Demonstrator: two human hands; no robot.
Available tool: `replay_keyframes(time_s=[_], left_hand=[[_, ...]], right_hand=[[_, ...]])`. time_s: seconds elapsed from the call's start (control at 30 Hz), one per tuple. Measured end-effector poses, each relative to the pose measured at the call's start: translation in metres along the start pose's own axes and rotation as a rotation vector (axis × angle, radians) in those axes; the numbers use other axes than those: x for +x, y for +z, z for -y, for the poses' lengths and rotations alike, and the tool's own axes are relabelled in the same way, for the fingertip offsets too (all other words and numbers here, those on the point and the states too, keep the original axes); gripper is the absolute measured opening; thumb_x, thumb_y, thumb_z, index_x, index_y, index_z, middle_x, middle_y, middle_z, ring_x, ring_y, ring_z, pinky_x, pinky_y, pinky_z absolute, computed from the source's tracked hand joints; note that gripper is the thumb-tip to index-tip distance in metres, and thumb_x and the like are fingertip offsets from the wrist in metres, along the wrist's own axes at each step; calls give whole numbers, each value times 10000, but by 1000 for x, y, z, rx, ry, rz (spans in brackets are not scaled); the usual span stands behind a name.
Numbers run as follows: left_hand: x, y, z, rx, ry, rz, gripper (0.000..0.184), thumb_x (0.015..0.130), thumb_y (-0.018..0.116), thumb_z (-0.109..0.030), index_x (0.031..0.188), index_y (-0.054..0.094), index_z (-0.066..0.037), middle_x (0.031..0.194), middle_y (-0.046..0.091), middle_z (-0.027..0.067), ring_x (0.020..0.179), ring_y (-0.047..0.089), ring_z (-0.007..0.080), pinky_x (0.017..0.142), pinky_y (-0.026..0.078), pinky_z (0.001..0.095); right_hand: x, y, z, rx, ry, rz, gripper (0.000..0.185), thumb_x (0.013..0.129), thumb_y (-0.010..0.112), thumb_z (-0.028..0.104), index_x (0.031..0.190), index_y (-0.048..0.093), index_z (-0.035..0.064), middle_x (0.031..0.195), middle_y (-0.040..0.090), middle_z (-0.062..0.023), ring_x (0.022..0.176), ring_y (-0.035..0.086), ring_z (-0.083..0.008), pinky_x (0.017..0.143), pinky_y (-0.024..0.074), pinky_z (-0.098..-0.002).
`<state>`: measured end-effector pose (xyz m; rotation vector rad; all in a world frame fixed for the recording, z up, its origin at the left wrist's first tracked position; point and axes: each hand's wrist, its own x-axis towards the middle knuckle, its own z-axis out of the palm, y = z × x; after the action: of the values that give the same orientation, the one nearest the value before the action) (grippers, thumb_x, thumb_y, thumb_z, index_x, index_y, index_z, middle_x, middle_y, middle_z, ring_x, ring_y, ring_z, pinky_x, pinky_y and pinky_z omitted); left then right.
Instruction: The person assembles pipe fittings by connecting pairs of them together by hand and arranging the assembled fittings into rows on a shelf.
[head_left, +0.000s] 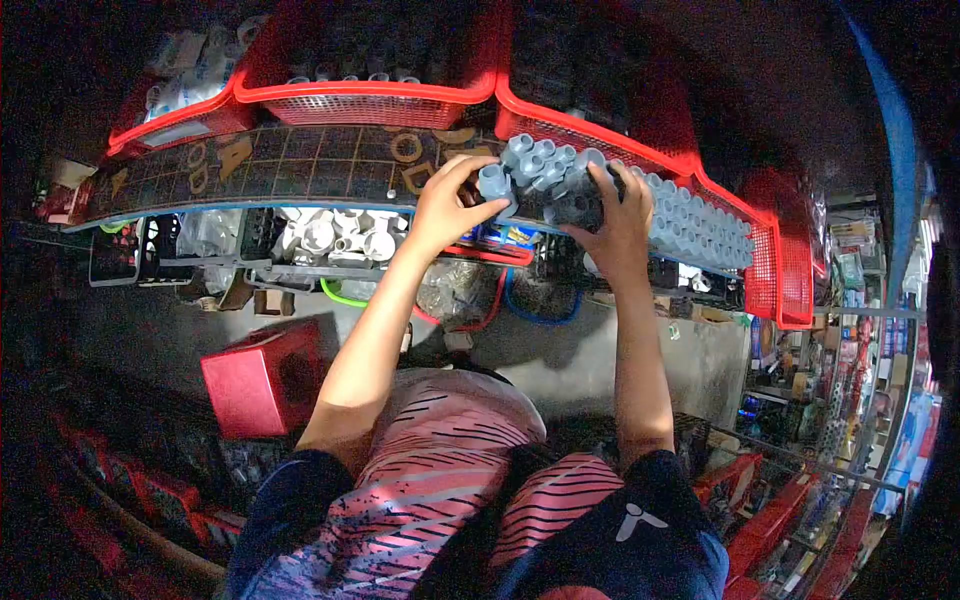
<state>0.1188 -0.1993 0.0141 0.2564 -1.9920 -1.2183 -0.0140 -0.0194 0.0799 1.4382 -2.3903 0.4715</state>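
My left hand (447, 207) is curled, thumb and fingers around a grey plastic pipe fitting (494, 181) at the left end of a loose cluster. My right hand (622, 222) is bent around the other side of the cluster, its thumb low and its fingertips at a grey fitting (590, 160). Shadow between thumb and fingers partly hides what it grips. Between the hands, more grey fittings (548, 172) lie on the dark shelf board. To the right of my right hand, similar fittings (698, 225) stand in close rows.
Red plastic baskets (365, 92) line the back of the dark shelf board (325, 165). Below its front edge are black crates, one holding white fittings (335, 235). A red box (262, 385) stands on the floor at left. Stocked shelves (850, 350) are at right.
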Motion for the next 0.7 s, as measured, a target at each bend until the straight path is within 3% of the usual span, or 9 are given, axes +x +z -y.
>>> replay_keyframes(time_s=[0.23,0.37,0.53,0.6,0.7], left_hand=[[-2,6,-13,-24,-33,48,484,615,741,-127,1063,570,-61,877,559,59,724,519,134,615,432,240],[-2,19,-20,-6,22,27,472,637,720,-108,1082,569,-67,926,552,75,772,546,170,634,445,255],[1,24,-25,35,-5,61,449,660,698,-86,1088,564,-63,991,541,93,868,554,204,675,455,270],[-1,28,-20,106,98,55,453,660,695,-72,1093,560,-61,1003,538,100,886,558,219,690,459,274],[0,29,-33,79,25,34,467,652,697,-56,1097,557,-61,1003,538,105,898,559,231,719,459,284]], right_hand=[[-14,-18,12,111,75,-35,727,576,765,245,1214,430,153,1251,352,-128,1202,285,-349,990,257,-471],[-37,-14,23,68,92,-104,617,604,734,162,1160,475,98,1193,393,-141,1126,353,-342,953,286,-444],[-58,-7,34,271,123,-152,374,652,686,117,993,541,68,1049,477,-120,997,428,-314,885,323,-425],[-61,-3,36,332,127,-139,353,659,677,107,982,541,66,1017,490,-113,976,438,-313,878,326,-421],[-65,6,37,390,132,-132,305,677,658,80,959,546,56,974,510,-109,937,458,-310,860,345,-403]])
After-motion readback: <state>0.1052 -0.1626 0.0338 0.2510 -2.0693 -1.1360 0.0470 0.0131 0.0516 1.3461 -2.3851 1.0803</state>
